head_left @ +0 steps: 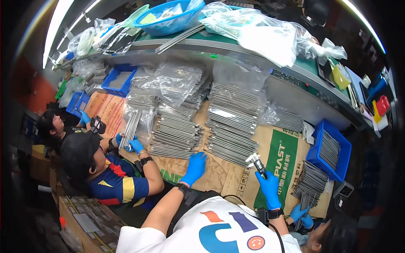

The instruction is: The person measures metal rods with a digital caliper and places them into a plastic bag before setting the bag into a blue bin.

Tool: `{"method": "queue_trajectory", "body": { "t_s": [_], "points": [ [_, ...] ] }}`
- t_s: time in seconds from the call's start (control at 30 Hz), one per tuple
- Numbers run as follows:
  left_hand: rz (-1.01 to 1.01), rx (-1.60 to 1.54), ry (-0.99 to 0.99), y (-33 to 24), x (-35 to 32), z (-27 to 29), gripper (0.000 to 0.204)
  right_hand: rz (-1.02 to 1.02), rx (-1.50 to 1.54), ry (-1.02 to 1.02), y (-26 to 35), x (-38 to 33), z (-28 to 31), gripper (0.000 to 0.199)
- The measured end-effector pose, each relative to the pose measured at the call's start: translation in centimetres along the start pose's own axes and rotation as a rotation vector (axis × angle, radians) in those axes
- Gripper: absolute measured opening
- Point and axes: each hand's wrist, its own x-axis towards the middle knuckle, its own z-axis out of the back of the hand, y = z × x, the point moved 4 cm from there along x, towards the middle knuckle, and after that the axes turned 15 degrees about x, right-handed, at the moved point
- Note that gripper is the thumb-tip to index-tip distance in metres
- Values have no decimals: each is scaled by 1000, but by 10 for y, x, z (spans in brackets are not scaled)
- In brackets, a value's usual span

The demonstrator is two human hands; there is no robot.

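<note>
Right hand [269, 187] is closed round the caliper [258, 165], which sits just off the near right corner of the right rod pile [232, 135]; left hand [195, 169] has fingers extended, nothing visible in it, by the left rod pile [176, 137]. No rod is in the caliper, so a check looks pending; both piles are laid out, can't tell done from left. Bare brown paper [221, 172] between the hands gives room, narrow gap between piles, blue bin [346, 158] bounds the right.
</note>
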Motion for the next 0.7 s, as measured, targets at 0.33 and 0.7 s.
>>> {"method": "queue_trajectory", "body": {
  "t_s": [0.33, 0.7],
  "points": [
    [-433, 193, -152, -122, 69, -6, 42, -1, -40, -165, -11, -28, 43, 40],
    [-413, 231, -140, -123, 52, -29, 31, -132, -58, -202, -32, -83, 60, 34]
  ]
}}
